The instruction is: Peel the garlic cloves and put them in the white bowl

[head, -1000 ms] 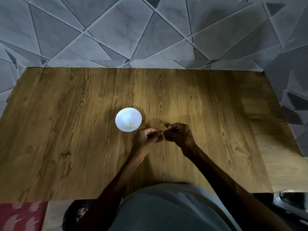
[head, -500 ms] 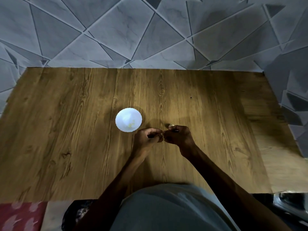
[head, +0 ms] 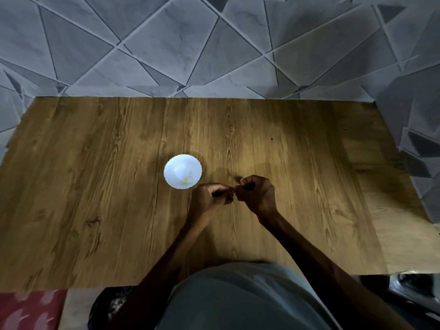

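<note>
L hand (head: 209,198) & R hand (head: 256,194) meet at fingertips, fingers curled, above brown wood-grain table (head: 95,186); can't tell what's pinched. Small round white bowl (head: 173,167) sits just beside L hand.

table (head: 114,186) under the grip: wood grain, matt, faint sheen | white bowl (head: 175,166) just left of the grip: smooth, glossy, plastic or ceramic unclear | grey tiles (head: 166,44) well beyond the grip: marbled, smooth, raised pale joints | shirt (head: 238,301) nearer than the grip: grey cloth, matt | red cloth (head: 26,310) near-left: patterned, matt
</note>
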The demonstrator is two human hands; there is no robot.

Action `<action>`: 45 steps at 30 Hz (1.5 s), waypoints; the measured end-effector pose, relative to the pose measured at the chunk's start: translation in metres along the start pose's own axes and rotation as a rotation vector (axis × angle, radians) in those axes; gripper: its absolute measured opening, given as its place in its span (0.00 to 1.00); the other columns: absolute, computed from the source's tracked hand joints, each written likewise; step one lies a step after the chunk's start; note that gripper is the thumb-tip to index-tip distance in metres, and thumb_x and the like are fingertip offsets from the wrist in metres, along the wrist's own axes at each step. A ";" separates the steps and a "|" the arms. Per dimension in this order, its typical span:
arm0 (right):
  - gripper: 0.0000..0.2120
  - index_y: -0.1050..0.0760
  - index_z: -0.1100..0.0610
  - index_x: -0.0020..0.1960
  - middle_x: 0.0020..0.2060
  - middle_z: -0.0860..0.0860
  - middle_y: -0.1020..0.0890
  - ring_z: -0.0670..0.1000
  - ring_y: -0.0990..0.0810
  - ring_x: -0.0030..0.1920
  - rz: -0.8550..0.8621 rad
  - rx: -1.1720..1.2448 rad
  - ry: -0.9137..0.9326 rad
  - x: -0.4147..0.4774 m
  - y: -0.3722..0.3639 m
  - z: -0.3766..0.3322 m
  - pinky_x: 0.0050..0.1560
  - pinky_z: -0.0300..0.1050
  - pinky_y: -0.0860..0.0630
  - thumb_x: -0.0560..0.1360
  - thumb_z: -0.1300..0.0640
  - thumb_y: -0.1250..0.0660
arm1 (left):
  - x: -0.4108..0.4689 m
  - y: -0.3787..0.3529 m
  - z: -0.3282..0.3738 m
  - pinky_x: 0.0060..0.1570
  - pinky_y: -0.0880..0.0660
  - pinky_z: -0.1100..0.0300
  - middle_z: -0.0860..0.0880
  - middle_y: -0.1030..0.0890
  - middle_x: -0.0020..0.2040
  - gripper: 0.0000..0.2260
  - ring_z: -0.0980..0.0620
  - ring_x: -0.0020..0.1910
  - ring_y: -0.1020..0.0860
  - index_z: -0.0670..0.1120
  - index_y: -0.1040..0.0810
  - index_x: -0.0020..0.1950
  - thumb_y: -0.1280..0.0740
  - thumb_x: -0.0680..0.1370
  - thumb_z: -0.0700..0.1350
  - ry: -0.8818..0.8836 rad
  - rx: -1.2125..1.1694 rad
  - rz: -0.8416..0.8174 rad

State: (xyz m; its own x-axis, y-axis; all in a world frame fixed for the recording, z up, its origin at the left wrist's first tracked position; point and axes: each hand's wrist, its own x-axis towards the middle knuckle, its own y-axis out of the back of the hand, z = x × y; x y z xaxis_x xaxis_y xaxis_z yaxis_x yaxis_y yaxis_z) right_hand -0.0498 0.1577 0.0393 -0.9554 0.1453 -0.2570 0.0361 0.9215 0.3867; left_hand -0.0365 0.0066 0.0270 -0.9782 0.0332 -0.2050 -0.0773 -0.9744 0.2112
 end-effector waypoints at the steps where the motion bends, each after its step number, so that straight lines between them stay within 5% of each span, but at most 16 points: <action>1: 0.05 0.21 0.58 0.43 0.36 0.52 0.17 0.46 0.16 0.33 0.003 -0.017 0.014 0.000 0.000 0.000 0.36 0.44 0.18 0.72 0.65 0.26 | 0.000 0.000 0.000 0.48 0.18 0.48 0.49 0.14 0.42 0.09 0.53 0.42 0.16 0.49 0.16 0.48 0.27 0.73 0.36 -0.024 0.025 0.000; 13: 0.06 0.24 0.62 0.47 0.45 0.58 0.17 0.52 0.14 0.39 -0.113 0.044 0.026 0.002 0.008 -0.002 0.40 0.51 0.16 0.73 0.66 0.28 | -0.005 -0.004 0.004 0.44 0.19 0.52 0.52 0.16 0.39 0.03 0.56 0.40 0.18 0.43 0.16 0.45 0.29 0.74 0.40 -0.161 0.182 0.033; 23: 0.05 0.22 0.60 0.42 0.36 0.53 0.17 0.48 0.16 0.34 -0.074 -0.039 0.084 0.002 0.002 -0.003 0.36 0.48 0.16 0.72 0.67 0.27 | -0.008 -0.009 0.014 0.37 0.23 0.61 0.52 0.18 0.37 0.02 0.57 0.35 0.22 0.45 0.19 0.41 0.27 0.72 0.42 -0.241 0.503 0.109; 36: 0.07 0.20 0.66 0.50 0.42 0.60 0.15 0.58 0.14 0.42 -0.234 0.262 -0.026 -0.002 0.014 -0.006 0.45 0.51 0.16 0.73 0.65 0.27 | -0.008 -0.010 0.005 0.36 0.26 0.66 0.50 0.19 0.38 0.03 0.56 0.35 0.23 0.43 0.20 0.42 0.28 0.71 0.39 -0.335 0.499 0.183; 41: 0.07 0.20 0.67 0.50 0.42 0.61 0.16 0.58 0.15 0.43 -0.267 0.302 -0.023 -0.002 0.016 -0.003 0.44 0.49 0.17 0.73 0.65 0.28 | -0.006 -0.013 0.003 0.37 0.29 0.71 0.52 0.20 0.36 0.03 0.57 0.35 0.23 0.45 0.21 0.41 0.29 0.71 0.39 -0.256 0.437 0.169; 45: 0.09 0.21 0.68 0.53 0.45 0.63 0.16 0.61 0.15 0.46 -0.322 0.340 -0.024 0.000 0.017 0.002 0.48 0.53 0.17 0.74 0.65 0.29 | -0.004 -0.011 0.003 0.40 0.24 0.65 0.51 0.19 0.37 0.02 0.57 0.37 0.21 0.45 0.20 0.43 0.32 0.75 0.41 0.051 0.125 0.059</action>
State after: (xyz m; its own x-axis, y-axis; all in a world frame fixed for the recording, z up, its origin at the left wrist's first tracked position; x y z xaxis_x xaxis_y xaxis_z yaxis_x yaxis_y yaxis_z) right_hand -0.0482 0.1743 0.0439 -0.9269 -0.1630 -0.3380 -0.1633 0.9862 -0.0277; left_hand -0.0325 0.0180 0.0282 -0.9710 -0.0381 -0.2361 -0.0461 -0.9390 0.3409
